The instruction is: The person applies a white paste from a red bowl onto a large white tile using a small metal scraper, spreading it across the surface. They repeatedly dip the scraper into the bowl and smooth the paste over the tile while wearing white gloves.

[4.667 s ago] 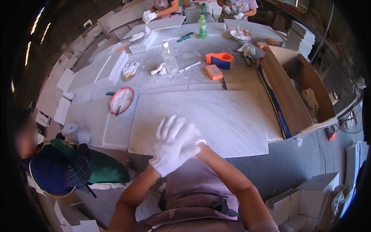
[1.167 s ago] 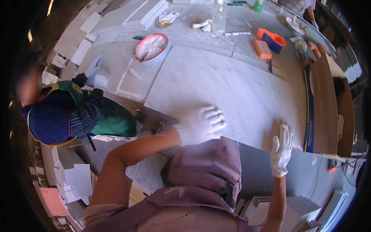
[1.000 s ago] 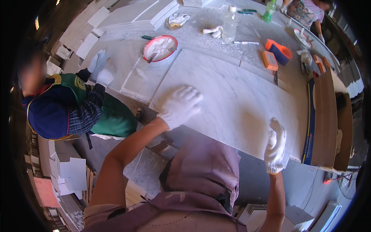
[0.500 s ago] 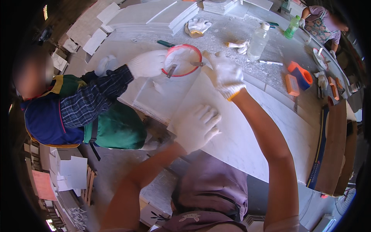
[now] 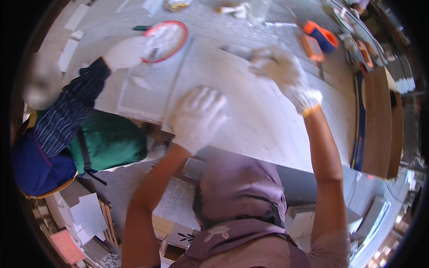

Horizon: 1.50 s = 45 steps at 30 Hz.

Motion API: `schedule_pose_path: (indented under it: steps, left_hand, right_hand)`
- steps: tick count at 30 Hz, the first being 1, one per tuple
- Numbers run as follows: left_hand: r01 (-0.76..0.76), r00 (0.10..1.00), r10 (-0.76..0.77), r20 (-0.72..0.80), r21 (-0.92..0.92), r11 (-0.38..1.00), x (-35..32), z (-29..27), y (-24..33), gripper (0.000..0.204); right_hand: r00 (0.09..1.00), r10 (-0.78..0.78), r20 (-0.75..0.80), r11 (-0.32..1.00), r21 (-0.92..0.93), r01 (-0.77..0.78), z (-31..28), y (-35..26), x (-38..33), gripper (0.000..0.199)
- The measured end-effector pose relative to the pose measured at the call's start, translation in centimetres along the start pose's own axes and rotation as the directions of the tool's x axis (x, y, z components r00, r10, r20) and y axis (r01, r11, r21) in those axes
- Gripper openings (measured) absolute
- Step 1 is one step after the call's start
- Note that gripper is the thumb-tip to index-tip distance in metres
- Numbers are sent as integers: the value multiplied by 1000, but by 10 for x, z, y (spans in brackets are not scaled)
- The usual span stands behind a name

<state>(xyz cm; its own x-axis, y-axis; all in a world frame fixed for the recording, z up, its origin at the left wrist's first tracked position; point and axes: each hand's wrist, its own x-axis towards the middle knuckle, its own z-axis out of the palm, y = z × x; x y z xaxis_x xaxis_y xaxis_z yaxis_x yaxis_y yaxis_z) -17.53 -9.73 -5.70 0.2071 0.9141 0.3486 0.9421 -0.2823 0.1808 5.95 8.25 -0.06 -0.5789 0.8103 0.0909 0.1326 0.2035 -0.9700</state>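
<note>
A white marble-patterned slab [image 5: 259, 114] with faint grey veins lies in front of me. My left hand [image 5: 199, 116], in a white knit glove, rests on its left part with fingers stretched out and nothing in them. My right hand [image 5: 283, 73], gloved too, is closed round a scraper [image 5: 236, 51]; its handle is hidden in the fist, and the blade points left over the slab's far part. Left of the slab stands a red-rimmed bowl [image 5: 166, 39] of white paste. A co-worker's gloved hand [image 5: 127, 52] is at the bowl's near-left rim, by a second blade [image 5: 154, 54].
The co-worker [image 5: 44, 138] is close on my left. Toward the back right lie an orange and blue tape dispenser [image 5: 321, 36] and an orange block [image 5: 312, 48]. A cardboard box [image 5: 377, 125] stands at the right edge. Spare gloves [image 5: 237, 10] and a bottle [image 5: 259, 10] are at the back.
My right hand has moved away from the bowl to the right, with the scraper in it, over the slab. The whole view has shifted. My left hand stays on the slab.
</note>
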Motion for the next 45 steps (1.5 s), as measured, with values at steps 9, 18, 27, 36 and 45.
schedule_pose_path:
  steps: [9,18,27,36,45]
  left_hand:
    - [-9,1000,9,5,76,997,-1,20,0,47]
    - [-10,1000,9,10,135,991,-4,23,2,46]
    - [0,999,-6,37,137,991,-5,27,-1,47]
    - [1,999,-7,45,135,991,-2,25,-1,47]
    - [0,999,-7,52,132,991,-2,26,-1,48]
  right_hand:
    - [835,398,-380,895,-42,-445,-34,49,-216,35]
    - [999,-39,9,707,-706,34,-32,30,-210,62]
    - [980,-165,109,706,-681,194,-20,65,-204,76]
    - [948,-305,93,604,-750,268,-13,52,-196,75]
    - [955,-264,135,540,-800,262,-19,32,-176,65]
